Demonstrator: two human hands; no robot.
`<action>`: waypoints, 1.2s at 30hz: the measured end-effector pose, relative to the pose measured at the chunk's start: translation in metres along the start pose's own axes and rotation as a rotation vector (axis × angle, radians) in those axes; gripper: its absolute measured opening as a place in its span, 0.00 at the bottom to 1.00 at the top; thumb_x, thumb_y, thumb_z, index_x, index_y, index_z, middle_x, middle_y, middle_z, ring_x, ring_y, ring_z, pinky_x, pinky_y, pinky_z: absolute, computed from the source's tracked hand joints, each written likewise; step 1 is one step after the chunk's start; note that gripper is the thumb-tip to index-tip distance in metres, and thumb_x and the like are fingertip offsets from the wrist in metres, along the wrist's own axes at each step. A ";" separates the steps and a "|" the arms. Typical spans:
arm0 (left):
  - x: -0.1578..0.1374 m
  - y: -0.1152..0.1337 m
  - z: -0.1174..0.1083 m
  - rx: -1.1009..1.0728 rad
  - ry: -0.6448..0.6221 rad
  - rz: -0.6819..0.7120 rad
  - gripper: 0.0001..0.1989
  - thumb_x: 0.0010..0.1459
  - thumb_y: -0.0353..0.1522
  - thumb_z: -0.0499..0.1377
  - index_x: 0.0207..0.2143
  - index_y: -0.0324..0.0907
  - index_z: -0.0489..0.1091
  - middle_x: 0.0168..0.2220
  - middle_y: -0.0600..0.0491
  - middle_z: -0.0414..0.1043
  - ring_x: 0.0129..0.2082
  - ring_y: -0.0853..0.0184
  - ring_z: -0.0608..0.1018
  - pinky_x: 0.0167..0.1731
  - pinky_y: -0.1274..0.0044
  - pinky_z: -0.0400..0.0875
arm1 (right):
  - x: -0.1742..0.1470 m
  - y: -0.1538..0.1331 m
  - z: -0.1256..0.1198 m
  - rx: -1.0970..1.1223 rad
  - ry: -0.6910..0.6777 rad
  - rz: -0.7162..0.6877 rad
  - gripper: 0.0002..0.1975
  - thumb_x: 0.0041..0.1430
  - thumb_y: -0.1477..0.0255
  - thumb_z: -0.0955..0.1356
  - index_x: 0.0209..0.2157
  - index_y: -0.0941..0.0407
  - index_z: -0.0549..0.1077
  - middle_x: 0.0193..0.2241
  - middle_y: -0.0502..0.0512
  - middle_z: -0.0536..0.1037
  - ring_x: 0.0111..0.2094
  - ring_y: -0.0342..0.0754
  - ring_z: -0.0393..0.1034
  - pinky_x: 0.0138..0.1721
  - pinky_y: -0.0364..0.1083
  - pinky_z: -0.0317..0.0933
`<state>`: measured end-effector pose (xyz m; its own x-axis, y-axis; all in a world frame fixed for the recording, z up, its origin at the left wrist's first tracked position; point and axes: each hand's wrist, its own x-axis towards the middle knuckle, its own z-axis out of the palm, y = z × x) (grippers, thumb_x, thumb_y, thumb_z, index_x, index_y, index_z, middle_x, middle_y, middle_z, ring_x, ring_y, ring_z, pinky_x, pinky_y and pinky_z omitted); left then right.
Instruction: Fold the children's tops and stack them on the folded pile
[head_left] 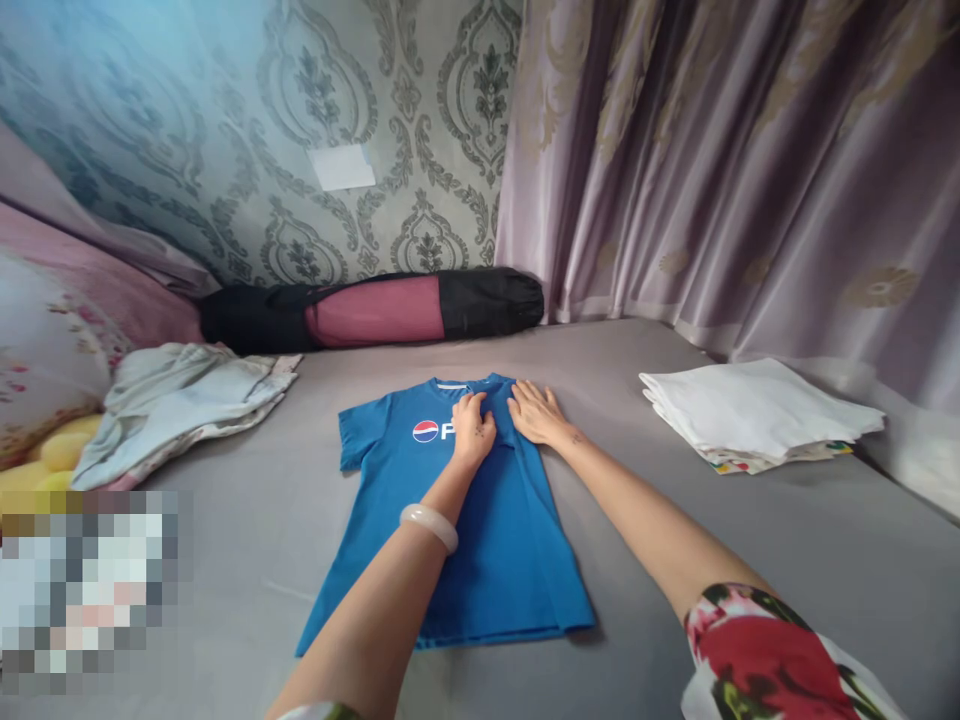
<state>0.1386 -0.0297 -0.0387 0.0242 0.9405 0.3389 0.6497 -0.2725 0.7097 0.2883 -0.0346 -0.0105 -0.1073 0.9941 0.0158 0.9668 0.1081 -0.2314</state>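
Note:
A blue T-shirt (480,560) with a round red, white and blue logo lies front up on the grey bedsheet. Its left sleeve is spread out, while the right side is folded inward. My left hand (474,432), below a white bangle (430,527), rests on the upper chest, fingers bent and closed on the cloth near the collar; it covers most of the lettering. Flat along the folded right shoulder edge lies my right hand (537,412), its fingers stretched out.
White folded cloths (761,405) are stacked at the right. Rumpled pale clothes (187,400) lie at the left beside a yellow plush item (67,450) and a floral pillow (45,350). A black and pink long bag (375,310) lies along the wall, next to purple curtains (712,180).

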 end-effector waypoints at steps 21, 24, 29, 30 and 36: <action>0.004 -0.002 -0.001 -0.148 0.003 0.006 0.22 0.54 0.22 0.50 0.51 0.39 0.69 0.53 0.43 0.69 0.56 0.59 0.70 0.57 0.65 0.66 | 0.004 -0.032 0.010 0.014 0.010 0.028 0.31 0.70 0.63 0.48 0.67 0.66 0.50 0.69 0.64 0.47 0.69 0.55 0.38 0.67 0.58 0.33; 0.004 -0.002 -0.003 -0.153 -0.015 0.000 0.22 0.54 0.22 0.50 0.51 0.38 0.68 0.53 0.41 0.69 0.56 0.57 0.70 0.58 0.64 0.64 | 0.003 -0.034 0.015 0.010 0.019 0.043 0.31 0.70 0.64 0.49 0.67 0.66 0.50 0.69 0.63 0.46 0.69 0.54 0.37 0.67 0.58 0.32; 0.004 -0.002 -0.005 -0.158 -0.034 0.004 0.22 0.54 0.23 0.51 0.52 0.38 0.68 0.53 0.43 0.69 0.55 0.58 0.70 0.57 0.66 0.65 | 0.006 -0.031 0.013 0.067 0.013 0.032 0.30 0.70 0.64 0.50 0.67 0.66 0.50 0.69 0.63 0.45 0.69 0.54 0.37 0.67 0.58 0.31; 0.004 -0.003 -0.005 -0.161 -0.036 0.006 0.22 0.54 0.22 0.50 0.51 0.38 0.68 0.53 0.43 0.69 0.55 0.59 0.71 0.57 0.67 0.65 | 0.006 -0.030 0.012 0.094 0.003 0.030 0.30 0.70 0.65 0.50 0.67 0.66 0.50 0.69 0.62 0.45 0.69 0.54 0.37 0.67 0.58 0.32; 0.005 -0.004 -0.005 -0.173 -0.042 0.022 0.24 0.52 0.22 0.50 0.52 0.38 0.68 0.53 0.43 0.69 0.55 0.58 0.70 0.57 0.66 0.64 | -0.047 -0.032 -0.012 0.183 0.124 -0.080 0.24 0.67 0.70 0.57 0.61 0.62 0.62 0.63 0.63 0.62 0.63 0.52 0.56 0.63 0.50 0.47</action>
<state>0.1322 -0.0249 -0.0365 0.0709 0.9405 0.3322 0.5083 -0.3206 0.7993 0.2651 -0.0848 0.0083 -0.1413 0.9773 0.1578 0.8971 0.1939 -0.3970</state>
